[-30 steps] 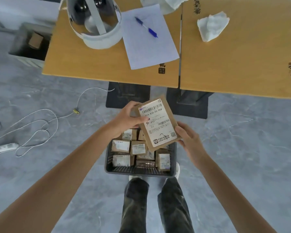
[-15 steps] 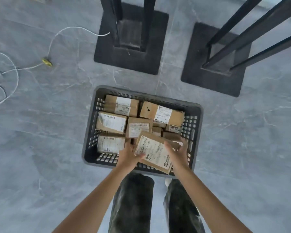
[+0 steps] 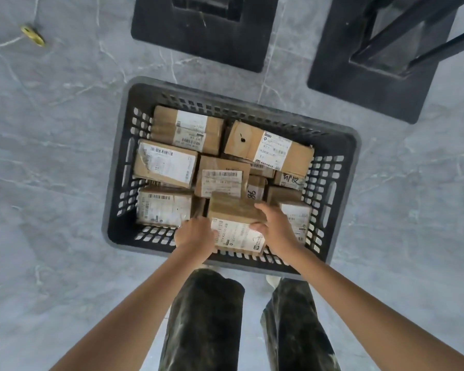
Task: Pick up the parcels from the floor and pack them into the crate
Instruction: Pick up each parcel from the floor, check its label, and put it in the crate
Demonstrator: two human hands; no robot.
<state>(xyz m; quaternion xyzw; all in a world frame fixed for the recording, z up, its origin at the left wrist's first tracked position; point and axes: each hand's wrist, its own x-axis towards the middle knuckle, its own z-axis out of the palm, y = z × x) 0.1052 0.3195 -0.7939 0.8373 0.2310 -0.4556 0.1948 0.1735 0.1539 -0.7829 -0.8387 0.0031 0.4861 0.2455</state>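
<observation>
**Grey marbled floor, crate at centre, one parcel in both hands**

Far left, top: white cord ending in a yellow connector. It lies on the floor, well apart from the crate.

Black slatted crate stands on the floor. Its bottom is covered with brown parcels carrying white labels. Left column: three labelled parcels, flat, one behind another.

Left hand: back toward the camera, fingers curled round the left end of the held parcel.

Held parcel: inside the crate, near-middle, close to the near wall. It is tilted, so the label face looks up and a taped brown side faces away. It sits over lower parcels; cannot tell whether it rests on them.

Right hand: thumb pressed on the label face, fingers wrapped over the parcel's upper right corner.

Right of that: a labelled box, partly hidden by the wrist. A long parcel lies askew near the far wall.

Beyond the crate: one black table base at upper middle, and a second base at upper right with dark bars rising from it.

Bottom: dark trousers; a pale shoe tip just beside the near wall.
</observation>
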